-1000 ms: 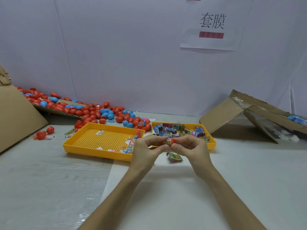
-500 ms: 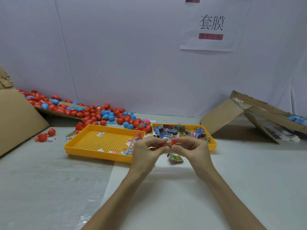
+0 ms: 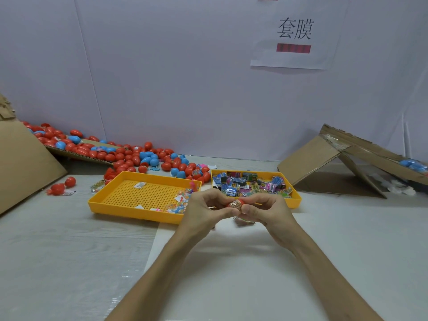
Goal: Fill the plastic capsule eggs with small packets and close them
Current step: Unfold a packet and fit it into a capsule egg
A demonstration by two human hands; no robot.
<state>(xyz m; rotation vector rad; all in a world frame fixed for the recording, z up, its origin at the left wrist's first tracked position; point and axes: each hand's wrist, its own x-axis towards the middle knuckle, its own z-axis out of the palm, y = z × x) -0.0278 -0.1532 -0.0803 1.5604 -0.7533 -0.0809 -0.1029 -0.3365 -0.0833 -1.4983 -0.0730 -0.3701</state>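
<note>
Both hands meet above the table in front of the trays. My left hand point(image 3: 203, 212) and my right hand point(image 3: 271, 214) pinch a red capsule egg point(image 3: 236, 205) between their fingertips, with a patterned small packet showing at its opening. Another small packet point(image 3: 243, 220) lies on the table just under my hands. A yellow tray point(image 3: 294, 200) on the right holds several colourful packets point(image 3: 240, 184). A pile of red and blue capsule eggs point(image 3: 139, 158) lies at the back left.
A wider yellow tray point(image 3: 104, 200) on the left holds a few clear packets near its right end. Cardboard sheets lean at the far left point(image 3: 20, 163) and at the right point(image 3: 342, 156). Two red eggs point(image 3: 62, 185) lie apart near the left cardboard.
My hands stay together on the red egg; the fingers shift slightly around it. The view has tilted a little.
</note>
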